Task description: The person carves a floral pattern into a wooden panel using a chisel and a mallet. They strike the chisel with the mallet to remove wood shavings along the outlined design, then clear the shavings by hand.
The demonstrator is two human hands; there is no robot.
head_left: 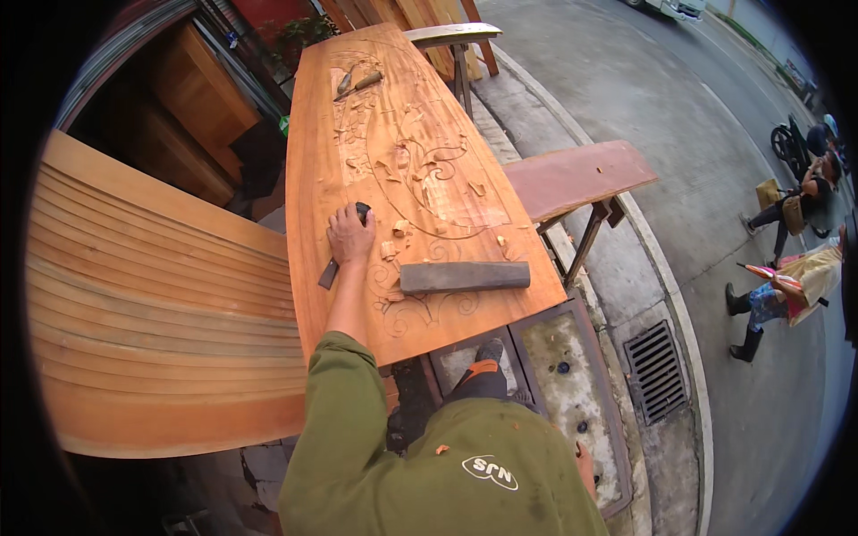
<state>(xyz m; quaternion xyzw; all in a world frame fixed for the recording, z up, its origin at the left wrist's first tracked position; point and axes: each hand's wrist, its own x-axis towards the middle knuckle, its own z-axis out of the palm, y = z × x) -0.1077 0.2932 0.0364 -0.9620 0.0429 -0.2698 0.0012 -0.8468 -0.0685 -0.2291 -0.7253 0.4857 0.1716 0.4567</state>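
My left hand [351, 234] rests on the near left part of a large orange-brown wooden panel [313, 179] and is closed round a chisel. The chisel's black handle end [362, 212] sticks out past my fingers, and its flat dark blade [328, 273] shows by my wrist. Scrollwork lines and partly carved curls mark the panel, with wood shavings [402, 229] scattered over it. To the right of my left forearm lies a long dark rectangular block [465, 277]. My right hand [585, 469] hangs low at my right side, mostly hidden behind my shirt.
Two wood-handled carving tools [357, 85] lie at the panel's far end. Grooved wooden boards [161, 313] stand close on the left. A reddish bench [581, 179] juts out on the right, above a drain grate [657, 371]. People [786, 286] walk along the road.
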